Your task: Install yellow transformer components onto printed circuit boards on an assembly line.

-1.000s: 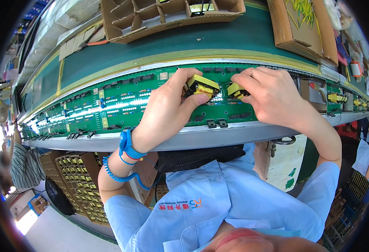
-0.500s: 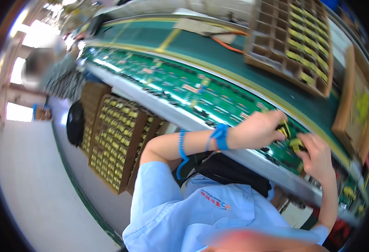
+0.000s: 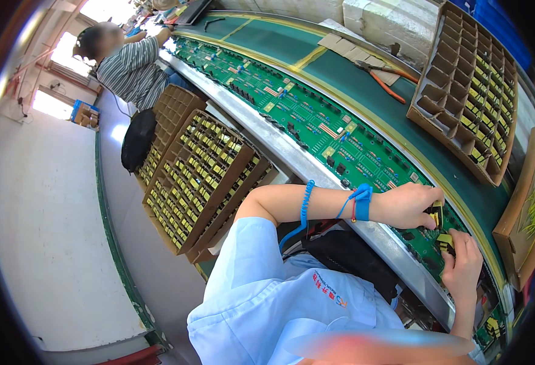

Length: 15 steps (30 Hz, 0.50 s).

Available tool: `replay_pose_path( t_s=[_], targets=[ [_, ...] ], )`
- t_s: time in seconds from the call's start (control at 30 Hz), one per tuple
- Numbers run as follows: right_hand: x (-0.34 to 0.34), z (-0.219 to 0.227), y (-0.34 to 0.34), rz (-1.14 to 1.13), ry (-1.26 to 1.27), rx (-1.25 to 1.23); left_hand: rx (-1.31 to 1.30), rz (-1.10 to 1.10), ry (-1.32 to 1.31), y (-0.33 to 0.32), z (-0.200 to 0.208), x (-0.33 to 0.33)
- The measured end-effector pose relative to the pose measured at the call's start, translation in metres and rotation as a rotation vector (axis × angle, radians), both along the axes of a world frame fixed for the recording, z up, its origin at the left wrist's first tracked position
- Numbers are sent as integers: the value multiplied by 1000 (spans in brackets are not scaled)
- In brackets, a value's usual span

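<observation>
A long row of green circuit boards (image 3: 316, 125) runs along the metal rail of the bench. Over its near right end, my left hand (image 3: 408, 205) is closed around a small yellow-and-black transformer (image 3: 437, 215), the fingers curled down over it. Close beside it, my right hand (image 3: 464, 264) grips another yellow-and-black transformer (image 3: 445, 243) between thumb and fingers, low over the board. Whether either part touches the board is hard to make out. A blue wrist strap (image 3: 362, 202) with a coiled cord circles my left wrist.
A divided carton (image 3: 444, 115) partly filled with transformers stands at the far right, near orange-handled pliers (image 3: 389, 88). An open box (image 3: 517, 225) holds yellow-green strips. Stacked cartons of transformers (image 3: 197, 179) stand left of me. A person in a striped shirt (image 3: 136, 73) works farther along.
The view has shifted, so the bench and cartons sit differently in the picture. Both hands stay over the same end of the board, each with its transformer.
</observation>
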State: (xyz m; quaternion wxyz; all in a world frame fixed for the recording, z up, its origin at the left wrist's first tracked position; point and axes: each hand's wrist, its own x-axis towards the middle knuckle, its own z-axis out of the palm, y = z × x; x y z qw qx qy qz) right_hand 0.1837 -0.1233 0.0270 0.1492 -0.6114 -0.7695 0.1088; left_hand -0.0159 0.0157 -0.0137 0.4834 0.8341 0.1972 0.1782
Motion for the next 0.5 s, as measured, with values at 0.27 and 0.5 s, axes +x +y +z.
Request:
replay_pose_path(
  t_s=[0.27, 0.5],
  targets=[
    [7, 2, -16, -63, -46, -19, -53, -40, 0, -7, 2, -4],
    [1, -15, -29, -193, -153, 60, -101, -28, -24, -7, 8, 8]
  ],
)
